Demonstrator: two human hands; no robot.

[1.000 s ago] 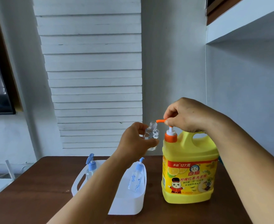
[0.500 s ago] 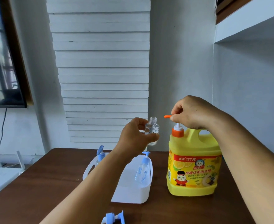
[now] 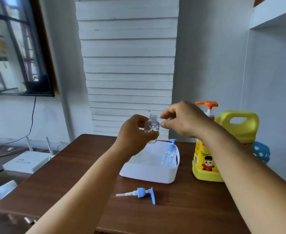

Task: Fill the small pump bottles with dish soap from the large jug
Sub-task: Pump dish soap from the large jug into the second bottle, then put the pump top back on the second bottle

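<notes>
My left hand (image 3: 135,135) grips a small clear bottle (image 3: 152,125) with its neck uncapped, held up above the white tub (image 3: 149,174). My right hand (image 3: 182,120) hovers just right of the bottle's neck, fingers loosely curled, holding nothing. The yellow dish soap jug (image 3: 240,125) with its orange pump (image 3: 207,104) stands on the table to the right, partly behind my right arm. A loose blue pump head (image 3: 139,194) lies on the table in front of the tub. Another small bottle (image 3: 169,154) with a blue pump leans inside the tub.
The brown wooden table (image 3: 71,174) ends at left, where a white router (image 3: 24,162) sits lower down. A blue object (image 3: 261,153) shows behind the jug by the right wall. A white slatted panel stands behind the table.
My right hand has let go of the orange pump and moved left toward the small bottle. The view has tilted down, bringing the loose blue pump head into sight.
</notes>
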